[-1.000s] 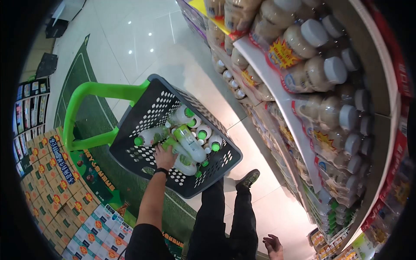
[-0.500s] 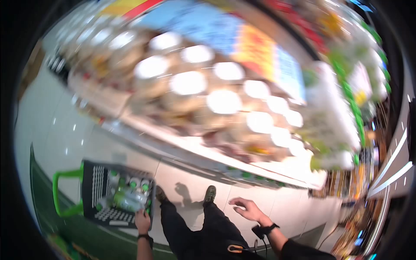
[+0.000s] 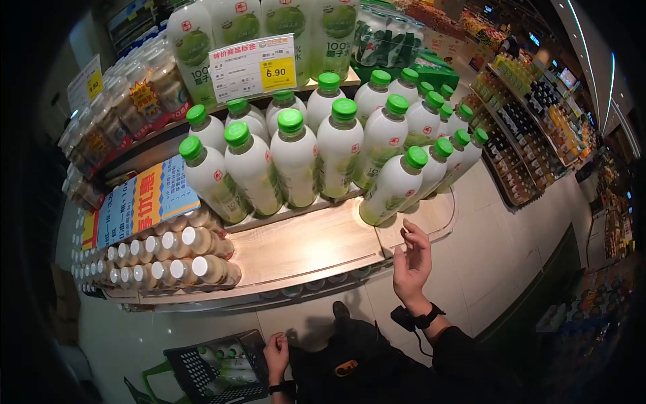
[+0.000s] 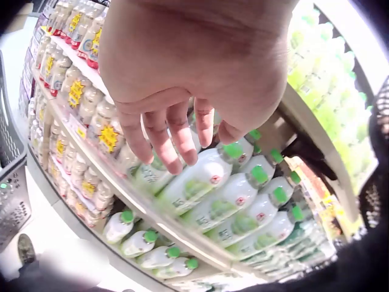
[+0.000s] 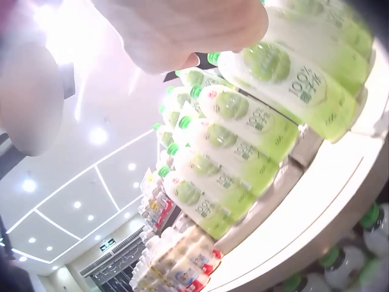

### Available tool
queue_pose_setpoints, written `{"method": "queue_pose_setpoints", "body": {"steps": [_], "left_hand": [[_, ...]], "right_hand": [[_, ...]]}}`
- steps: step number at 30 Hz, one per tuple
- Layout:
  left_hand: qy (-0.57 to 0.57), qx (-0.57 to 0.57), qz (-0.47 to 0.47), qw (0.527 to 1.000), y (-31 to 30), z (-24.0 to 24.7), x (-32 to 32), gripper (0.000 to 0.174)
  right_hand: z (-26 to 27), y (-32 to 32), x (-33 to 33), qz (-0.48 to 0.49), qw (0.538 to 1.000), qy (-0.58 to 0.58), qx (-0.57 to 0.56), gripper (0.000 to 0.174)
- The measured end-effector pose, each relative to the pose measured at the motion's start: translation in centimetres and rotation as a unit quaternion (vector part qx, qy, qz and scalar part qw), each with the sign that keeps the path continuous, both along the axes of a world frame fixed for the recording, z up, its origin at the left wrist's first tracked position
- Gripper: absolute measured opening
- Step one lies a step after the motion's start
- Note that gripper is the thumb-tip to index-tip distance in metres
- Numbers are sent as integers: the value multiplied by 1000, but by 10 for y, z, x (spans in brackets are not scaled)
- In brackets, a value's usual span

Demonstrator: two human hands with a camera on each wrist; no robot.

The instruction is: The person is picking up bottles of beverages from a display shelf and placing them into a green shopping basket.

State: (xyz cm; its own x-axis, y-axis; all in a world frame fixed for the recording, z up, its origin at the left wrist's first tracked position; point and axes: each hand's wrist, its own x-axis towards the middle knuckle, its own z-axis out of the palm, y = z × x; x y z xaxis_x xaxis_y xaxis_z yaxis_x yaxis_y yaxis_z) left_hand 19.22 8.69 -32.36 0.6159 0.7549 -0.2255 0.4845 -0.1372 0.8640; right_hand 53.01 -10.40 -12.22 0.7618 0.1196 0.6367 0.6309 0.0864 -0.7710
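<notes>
My right hand (image 3: 412,266) is raised in front of the shelf edge with fingers loosely bent, holding nothing. Just beyond its fingertips stands the front coconut water bottle (image 3: 393,188), white and green with a green cap. Several more such bottles (image 3: 294,165) stand upright in rows on the wooden shelf (image 3: 303,242). Down by my body, the left hand (image 3: 276,357) hangs with relaxed fingers and nothing in it. It is beside the shopping basket (image 3: 190,374), dark with a green handle, where several green-capped bottles (image 3: 235,374) lie. In the left wrist view its palm (image 4: 194,67) fills the top.
Brown bottles with white caps (image 3: 168,259) are packed on the shelf's left, under a blue and orange sign (image 3: 148,198). A price label (image 3: 252,67) fronts the upper row of bottles. Further shelving (image 3: 525,135) stands across the tiled aisle at right.
My left hand has come out of the basket, leaving the bottles inside. The view has swung right and up to the coconut water bottles. My right hand has risen toward the shelf.
</notes>
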Motion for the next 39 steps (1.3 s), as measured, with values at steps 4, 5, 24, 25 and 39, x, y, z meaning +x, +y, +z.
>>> {"method": "queue_pose_setpoints", "body": {"steps": [4,5,24,25,39], "left_hand": [[-17,28,0,999,-5,18,39,23],[-7,37,9,999,-8,28,44,23],[-94,46,175,979,-68,81,6,19],[-96,63,168,979,-69,85,10,19],[-225,-74,-109,966,-86,269,56,46]], "right_hand": [[32,-4,27,-35,997,-60,-21,73],[34,-2,29,-27,997,-55,-54,80],[91,12,104,-39,996,13,-77,48],[88,12,99,-58,996,-2,-63,43],[93,-11,61,-23,988,141,52,41]]}}
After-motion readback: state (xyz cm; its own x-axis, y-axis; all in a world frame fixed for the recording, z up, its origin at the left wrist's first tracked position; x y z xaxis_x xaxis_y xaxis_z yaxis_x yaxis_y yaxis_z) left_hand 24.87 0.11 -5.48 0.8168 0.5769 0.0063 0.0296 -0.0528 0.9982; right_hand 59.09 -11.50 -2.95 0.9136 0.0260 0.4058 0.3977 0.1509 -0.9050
